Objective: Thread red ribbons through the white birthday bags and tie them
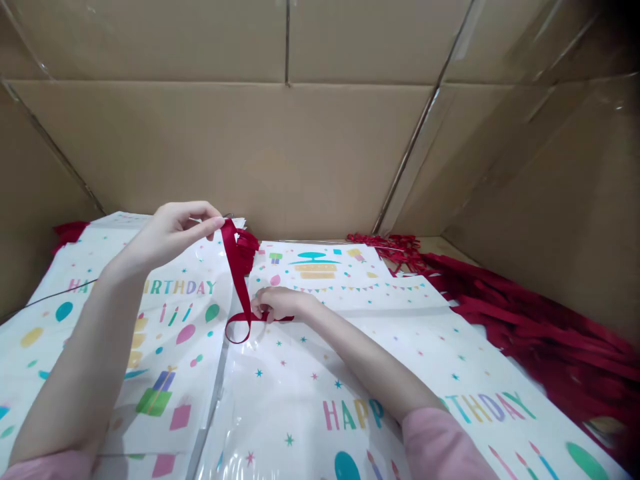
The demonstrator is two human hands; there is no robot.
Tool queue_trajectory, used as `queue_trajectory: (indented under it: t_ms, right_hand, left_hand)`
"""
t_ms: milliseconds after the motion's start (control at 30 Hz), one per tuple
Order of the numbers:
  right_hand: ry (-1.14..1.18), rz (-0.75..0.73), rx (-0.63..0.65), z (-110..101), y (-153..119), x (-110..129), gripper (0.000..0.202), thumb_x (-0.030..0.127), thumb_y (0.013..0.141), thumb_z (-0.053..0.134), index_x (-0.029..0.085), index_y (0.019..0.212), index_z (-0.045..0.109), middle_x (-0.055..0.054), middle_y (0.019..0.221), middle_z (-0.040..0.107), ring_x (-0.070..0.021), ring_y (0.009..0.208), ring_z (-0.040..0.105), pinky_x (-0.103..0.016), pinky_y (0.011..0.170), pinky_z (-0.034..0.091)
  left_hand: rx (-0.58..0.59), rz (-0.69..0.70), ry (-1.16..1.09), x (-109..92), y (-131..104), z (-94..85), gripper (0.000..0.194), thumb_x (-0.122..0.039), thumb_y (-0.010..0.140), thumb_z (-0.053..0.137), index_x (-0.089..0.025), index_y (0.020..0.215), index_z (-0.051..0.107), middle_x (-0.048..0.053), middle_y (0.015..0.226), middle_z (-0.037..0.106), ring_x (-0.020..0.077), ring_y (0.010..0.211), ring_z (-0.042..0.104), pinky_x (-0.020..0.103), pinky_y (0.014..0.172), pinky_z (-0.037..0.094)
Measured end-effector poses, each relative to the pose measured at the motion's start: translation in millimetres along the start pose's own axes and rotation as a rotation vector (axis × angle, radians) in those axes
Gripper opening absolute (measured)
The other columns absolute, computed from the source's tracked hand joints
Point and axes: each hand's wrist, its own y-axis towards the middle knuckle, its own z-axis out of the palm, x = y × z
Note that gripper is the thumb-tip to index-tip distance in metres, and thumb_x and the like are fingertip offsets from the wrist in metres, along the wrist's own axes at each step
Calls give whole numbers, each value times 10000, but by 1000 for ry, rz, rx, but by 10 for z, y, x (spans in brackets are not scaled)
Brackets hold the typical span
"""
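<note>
A dark red ribbon (237,270) runs slantwise down from my left hand (185,230), whose thumb and fingers pinch its upper end. Lower down it forms a small loop and lies across a white printed sheet. There my right hand (280,302) is closed on the ribbon, and a short tail sticks out to the right under the wrist. Below the right arm is a stack of white sheets or bags (310,360) printed "HAPPY BIRTHDAY". My left arm passes over a second such stack (175,347) on the left; I cannot tell whether they are bags.
Brown cardboard walls (240,147) stand behind and on both sides. A large heap of dark red ribbons (540,327) spreads along the right. More red ribbon (246,250) bunches behind the gap between the stacks, and some red material (70,233) shows at far left.
</note>
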Motion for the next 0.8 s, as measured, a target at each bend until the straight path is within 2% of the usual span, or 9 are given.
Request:
queue_trajectory:
  t_ms: [100, 233, 467, 600, 800]
  right_hand:
    - [24, 11, 4, -19, -40, 35, 170, 62, 651, 624, 158, 784, 580, -2, 879, 512, -70, 669, 458, -150, 514, 307]
    - [83, 39, 4, -62, -89, 74, 144, 72, 658, 628, 146, 727, 524, 22, 752, 512, -65, 619, 432, -157, 507, 283]
    - [220, 65, -16, -66, -113, -3, 104, 154, 729, 624, 159, 832, 610, 10, 785, 568, -75, 670, 504, -143, 526, 326]
    - [244, 77, 10, -67, -109, 0, 64, 161, 745, 592, 156, 805, 615, 13, 757, 587, -73, 640, 511, -144, 513, 335]
    - [274, 108, -22, -48, -92, -19, 82, 151, 760, 541, 147, 770, 622, 10, 732, 596, -70, 605, 502, -152, 524, 342]
  left_hand:
    - [-19, -14, 8, 34, -13, -29, 292, -401, 843, 501, -136, 762, 592, 1, 650, 515, 57, 552, 398, 148, 464, 289]
    - [-44, 3, -22, 6, -32, -37, 257, -355, 850, 521, -128, 757, 597, -16, 634, 507, 30, 528, 370, 133, 452, 269]
    - [-51, 20, -12, 13, -15, -17, 269, -368, 846, 519, -135, 738, 599, -23, 610, 487, 28, 512, 357, 137, 436, 257]
    - [-58, 37, -11, 47, -7, 2, 279, -381, 843, 519, -135, 751, 612, -10, 635, 515, 41, 553, 406, 140, 468, 296]
    - [-36, 12, 4, 46, -15, -5, 278, -372, 864, 511, -127, 772, 605, -8, 651, 515, 40, 559, 394, 136, 466, 285]
